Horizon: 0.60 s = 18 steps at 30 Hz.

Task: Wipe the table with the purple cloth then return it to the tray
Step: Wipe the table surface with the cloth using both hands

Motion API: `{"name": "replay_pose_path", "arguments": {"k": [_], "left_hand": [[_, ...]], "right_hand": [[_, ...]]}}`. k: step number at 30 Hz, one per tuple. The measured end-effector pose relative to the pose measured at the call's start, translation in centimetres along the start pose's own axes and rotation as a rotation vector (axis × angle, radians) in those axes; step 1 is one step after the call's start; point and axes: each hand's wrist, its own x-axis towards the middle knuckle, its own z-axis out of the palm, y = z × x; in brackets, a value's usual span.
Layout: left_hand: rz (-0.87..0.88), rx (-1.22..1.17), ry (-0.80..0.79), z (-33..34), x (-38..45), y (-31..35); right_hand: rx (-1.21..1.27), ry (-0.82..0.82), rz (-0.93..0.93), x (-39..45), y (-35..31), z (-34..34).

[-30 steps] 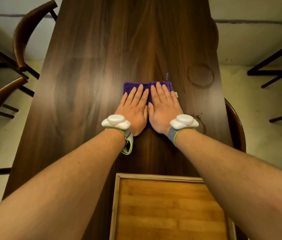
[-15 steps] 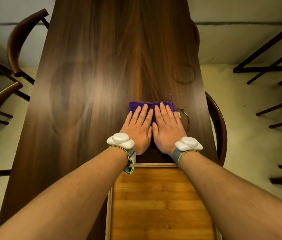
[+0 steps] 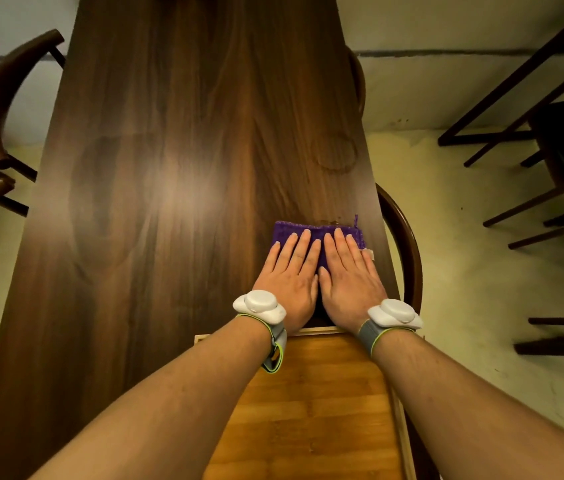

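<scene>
Pressing purple cloth [image 3: 311,233] flat; tray [image 3: 311,410] & chair [image 3: 408,244] near.

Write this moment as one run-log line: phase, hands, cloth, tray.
phase: wiping | left hand and right hand: flat on purple cloth | cloth: on table, near right edge | tray: holds no cloth

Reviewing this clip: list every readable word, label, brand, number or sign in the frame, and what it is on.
None can be read.
Cloth tag: a small pale tag at the right edge of the purple cloth, too small to show any print.
Wrist devices: plain white tops, no visible marking.
Table and tray: bare wood grain, no text.
</scene>
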Motion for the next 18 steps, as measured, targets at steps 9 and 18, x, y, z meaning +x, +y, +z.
{"name": "replay_pose_path", "arguments": {"k": [9,18], "left_hand": [[0.044,0.002,0.026,-0.4,2.2,-0.4],[0.014,-0.012,0.067,-0.9,5.4,-0.6]], "right_hand": [[0.019,0.057,0.057,1.3,0.1,0.0],[-0.002,0.087,0.063,4.5,1.2,-0.8]]}}
